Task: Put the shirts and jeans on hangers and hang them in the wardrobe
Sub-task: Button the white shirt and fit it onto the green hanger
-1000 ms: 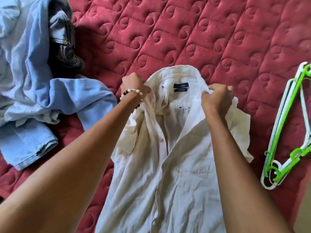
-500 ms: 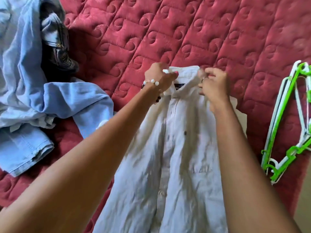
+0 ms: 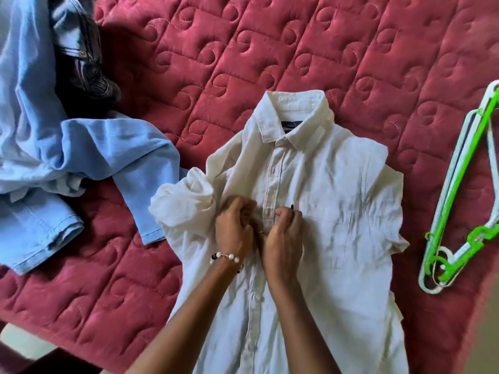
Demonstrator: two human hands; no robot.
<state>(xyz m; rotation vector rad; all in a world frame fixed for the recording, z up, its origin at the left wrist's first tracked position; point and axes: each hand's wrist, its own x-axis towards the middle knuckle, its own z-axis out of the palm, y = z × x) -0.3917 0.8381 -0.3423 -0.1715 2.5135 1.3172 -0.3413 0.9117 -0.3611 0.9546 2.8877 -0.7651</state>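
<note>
Head view: the white shirt (image 3: 337,201) is being worked flat on the red quilt (image 3: 270,49), collar lying beyond the hands, and both hands are being kept together on the button placket. The left hand (image 3: 233,229) is pinching the fabric edge on its side of the placket with curled fingers, while the right hand (image 3: 283,236) is clenched on the opposite edge, the two nearly touching; a button appears to be getting fastened. For a clean job, the two edges are best being held level and taut, with the button being fed through its own hole rather than a neighbouring one, so the front is not being skewed once hung. The hangers (image 3: 459,201) are lying well out to the right of the right hand, within reach for the next step. The blue garments (image 3: 81,147) are piled off to the left of the left hand. Compared with half a second back, the hands are being seen lower, down from the collar to mid-chest, and the collar is now being left folded flat with its label showing
</note>
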